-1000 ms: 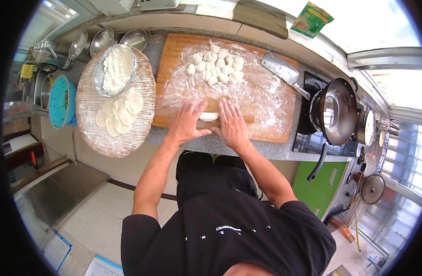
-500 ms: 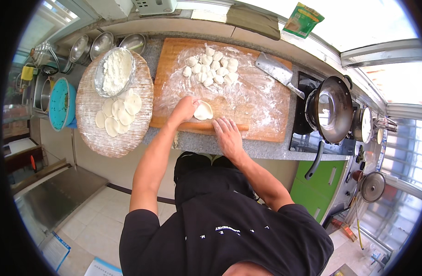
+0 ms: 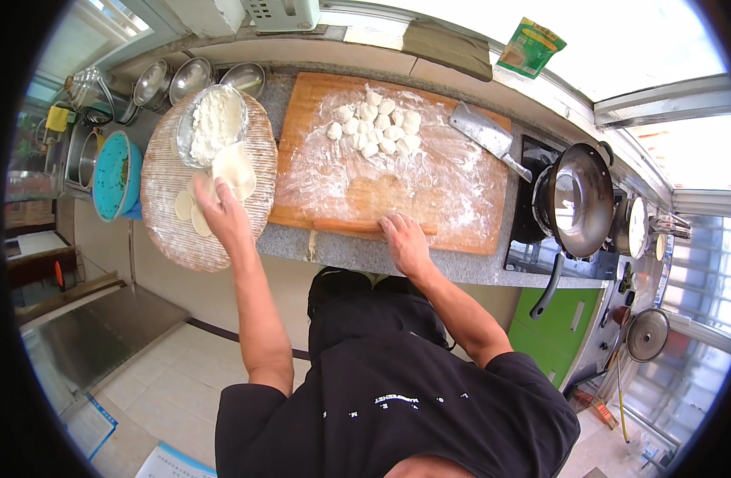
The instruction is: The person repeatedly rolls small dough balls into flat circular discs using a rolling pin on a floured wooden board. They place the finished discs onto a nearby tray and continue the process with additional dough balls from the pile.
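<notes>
Near, the fingers of the right hand [image 3: 407, 245] lie over the rolling pin [image 3: 343, 226], whether clamped unclear; unsteadied, it could roll off the cutting board [image 3: 473, 215]. Farther left, the left hand [image 3: 224, 215], fingers too blurred to tell, meets overlapping dough wrappers [image 3: 235, 169], which could stick if underfloured.

Way through: strip of board [image 3: 453, 187] between dough lumps [image 3: 373, 125] and pin [image 3: 341, 226]. Blocking: right hand [image 3: 405, 242] on pin, cleaver [image 3: 481, 130] upper right, wok [image 3: 590, 203] beyond; flour bowl [image 3: 183, 142] on round board [image 3: 163, 219].
</notes>
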Motion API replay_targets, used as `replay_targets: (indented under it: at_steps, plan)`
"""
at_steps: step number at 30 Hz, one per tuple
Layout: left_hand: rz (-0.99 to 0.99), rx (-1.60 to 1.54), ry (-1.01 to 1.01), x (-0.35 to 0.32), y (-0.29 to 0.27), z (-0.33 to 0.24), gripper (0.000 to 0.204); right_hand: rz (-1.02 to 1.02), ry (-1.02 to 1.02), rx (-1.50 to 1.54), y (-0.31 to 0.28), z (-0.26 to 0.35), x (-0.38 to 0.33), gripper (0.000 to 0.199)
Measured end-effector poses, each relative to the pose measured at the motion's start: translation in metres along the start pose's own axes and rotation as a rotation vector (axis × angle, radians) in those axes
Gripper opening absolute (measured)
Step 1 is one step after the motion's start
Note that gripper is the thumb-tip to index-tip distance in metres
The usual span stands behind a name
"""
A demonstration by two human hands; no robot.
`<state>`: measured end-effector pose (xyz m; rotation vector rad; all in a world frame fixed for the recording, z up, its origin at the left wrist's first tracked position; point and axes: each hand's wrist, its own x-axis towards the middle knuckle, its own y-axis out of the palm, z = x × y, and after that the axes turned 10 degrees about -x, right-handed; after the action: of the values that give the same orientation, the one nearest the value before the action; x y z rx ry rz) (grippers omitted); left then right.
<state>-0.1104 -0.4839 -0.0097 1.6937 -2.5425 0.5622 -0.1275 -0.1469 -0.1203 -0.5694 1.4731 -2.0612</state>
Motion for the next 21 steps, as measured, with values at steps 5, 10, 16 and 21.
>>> replay_targets:
  at_steps: [5,10,16,21]
  plan:
    - [0.567,-0.057,0.097,-0.041,0.062,-0.002,0.034,-0.066,-0.042,0.006,0.001,-0.004,-0.001,0.037]
    - [0.657,0.188,0.216,-0.029,0.172,0.072,0.037,-0.024,-0.046,0.028,0.003,-0.003,0.000,0.037]
    - [0.788,0.415,0.130,-0.025,0.192,0.078,0.028,0.002,-0.021,-0.020,0.001,-0.009,-0.007,0.037]
    - [1.045,0.223,-0.071,-0.057,0.160,0.088,0.018,-0.037,-0.033,0.026,-0.001,-0.017,-0.017,0.037]
